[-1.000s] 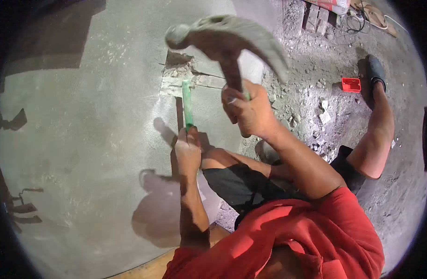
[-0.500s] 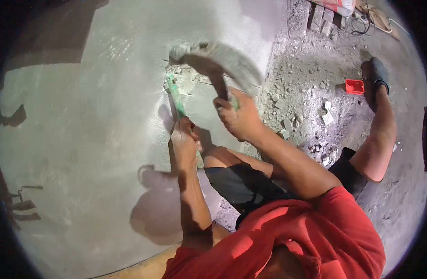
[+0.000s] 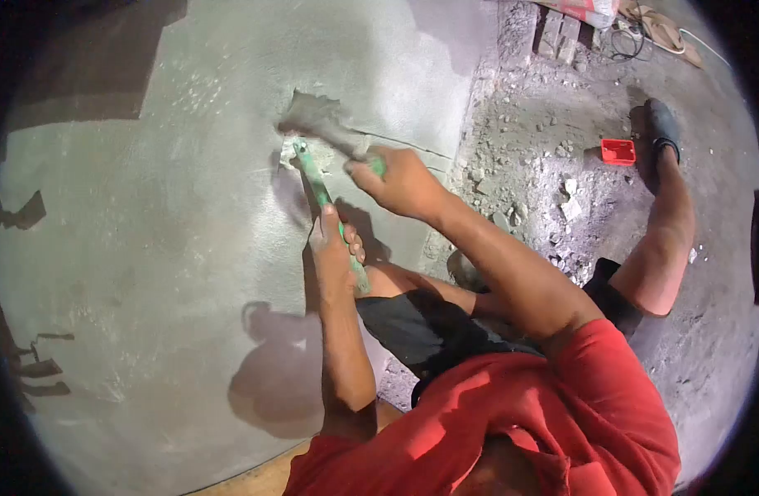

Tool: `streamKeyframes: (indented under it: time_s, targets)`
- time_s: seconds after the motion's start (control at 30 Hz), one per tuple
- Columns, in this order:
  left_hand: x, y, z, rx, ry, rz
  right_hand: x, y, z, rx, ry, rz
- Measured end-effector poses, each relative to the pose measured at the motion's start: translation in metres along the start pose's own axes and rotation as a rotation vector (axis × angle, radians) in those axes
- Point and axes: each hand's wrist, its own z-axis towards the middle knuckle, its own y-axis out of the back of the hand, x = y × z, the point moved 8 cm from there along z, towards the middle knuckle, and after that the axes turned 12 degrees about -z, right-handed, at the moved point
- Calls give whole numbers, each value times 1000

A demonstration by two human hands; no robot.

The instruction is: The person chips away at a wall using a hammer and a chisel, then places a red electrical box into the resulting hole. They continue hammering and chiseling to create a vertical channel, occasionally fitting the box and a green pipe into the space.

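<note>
My right hand (image 3: 404,183) is closed round the green grip of a hammer (image 3: 317,116), whose head is smeared by motion. That head is low over a rough chipped recess (image 3: 326,157) in the grey plastered wall (image 3: 189,248). In my left hand (image 3: 334,252) is a pale green bar (image 3: 313,175) with a small hole near its upper end. The bar slants up to the recess, its upper end just below the hammer head, and its lower end sticks out under my fingers.
Rubble (image 3: 553,207) covers the floor along the wall's foot. A red electrical box (image 3: 618,152) lies beside my shoe (image 3: 663,122). At the top right are a sack (image 3: 590,10), blocks (image 3: 559,37) and a cable (image 3: 627,43). A dark groove (image 3: 404,144) runs from the recess towards the floor.
My right hand has brought the hammer down and to the left, from raised above the recess to close over it. My left hand keeps hold of the green bar in nearly the same spot.
</note>
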Motion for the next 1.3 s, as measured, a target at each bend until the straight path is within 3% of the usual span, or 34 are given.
streamKeyframes:
  time_s: [0.1, 0.17, 0.23, 0.3, 0.33, 0.4, 0.5, 0.57, 0.63, 0.67, 0.7, 0.73, 0.77, 0.8, 0.83, 0.87, 0.93, 0.97, 1.03, 1.1, 1.13, 1.2, 1.23, 1.27, 1.3]
  targets:
    - [17, -11, 2, 113, -38, 174, -50, -23, -12, 47, -26, -256]
    - [46, 3, -6, 9, 76, 162, -68, -13, -54, 66, -106, -93]
    - [62, -10, -27, 197, 114, 3, -110, -1, -88, 18, -174, -162]
    - [78, -25, -43, 239, 229, 19, -152, 26, -109, -257, -167, -325]
    - [92, -26, -40, 262, 246, 89, -182, 35, -120, -262, -234, -425]
    - [103, -35, -38, 251, 270, 232, -227, 59, -144, -229, -388, -555]
    - [127, -37, -24, 308, 292, 237, -290, 91, -177, -50, -661, -742]
    - [143, -33, -11, 232, 369, 196, -338, 116, -180, 22, -738, -810]
    - [151, -44, -10, 291, 461, 173, -379, 166, -144, -48, -532, -1263]
    - [151, -47, -7, 311, 478, 162, -366, 202, -122, -127, -559, -1252]
    - [153, -54, -7, 335, 492, 151, -399, 236, -105, -161, -480, -1372]
    - [154, -58, -6, 377, 469, 163, -434, 269, -96, -40, -666, -1507]
    - [155, -62, -5, 428, 447, 177, -436, 294, -94, 1, -598, -1422]
    - [157, -61, 0, 404, 424, 171, -399, 305, -96, -17, -525, -1645]
    - [162, -64, -1, 466, 441, 165, -426, 327, -103, -80, -565, -1605]
    - [166, -69, -3, 530, 461, 158, -403, 330, -115, 16, -671, -1562]
    - [160, -72, -4, 515, 470, 198, -432, 344, -142, -55, -780, -1505]
    - [160, -73, -7, 527, 491, 245, -427, 334, -140, -51, -766, -1504]
    - [158, -75, -6, 533, 478, 228, -400, 327, -149, -160, -957, -1391]
    - [159, -76, -6, 560, 448, 218, -436, 314, -158, 17, -1045, -1315]
    - [161, -74, -4, 561, 443, 206, -423, 299, -156, -112, -893, -1162]
    - [161, -67, 2, 544, 316, 348, -399, 280, -161, -223, -949, -870]
    - [159, -68, 1, 557, 306, 331, -427, 277, -157, -319, -826, -789]
    - [153, -66, 3, 539, 276, 331, -471, 276, -149, -354, -852, -658]
    - [150, -64, 1, 519, 250, 328, -412, 255, -130, -403, -829, -442]
